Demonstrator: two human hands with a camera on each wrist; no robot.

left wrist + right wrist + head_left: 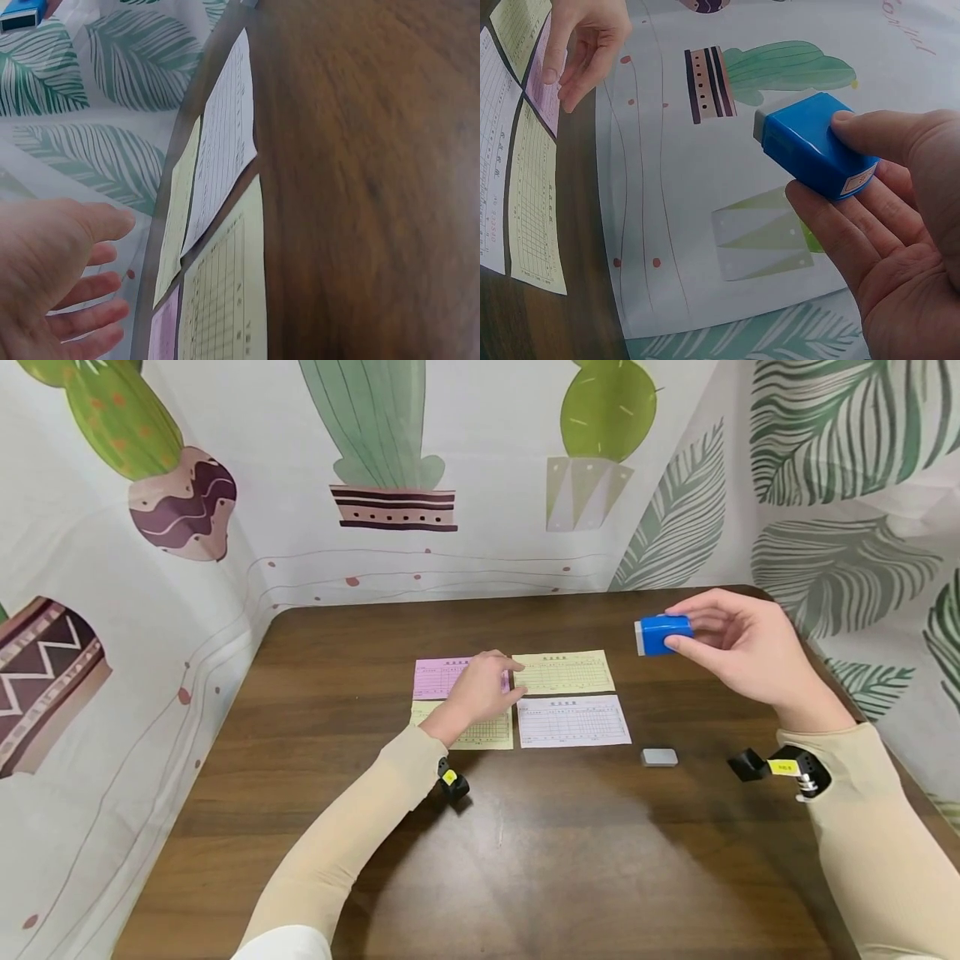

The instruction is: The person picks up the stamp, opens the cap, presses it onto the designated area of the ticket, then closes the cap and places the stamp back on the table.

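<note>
My right hand (753, 647) pinches a small blue stamp (666, 635) between thumb and fingers, raised above the right side of the table. In the right wrist view the pale end of the stamp (810, 146) points away from the palm. My left hand (480, 689) hovers over the printed paper slips with bent, relaxed fingers and holds nothing. It partly hides the pink slip (433, 679) and the front-left yellow slip (487, 735). Beside them lie another yellow slip (564, 673) at the back and a white slip (573, 723) in front of it.
A small grey cap-like block (659, 757) lies on the brown wooden table (525, 860), right of the white slip. Cloth (495, 556) printed with cacti and leaves hangs behind and beside the table. Each wrist wears a black camera.
</note>
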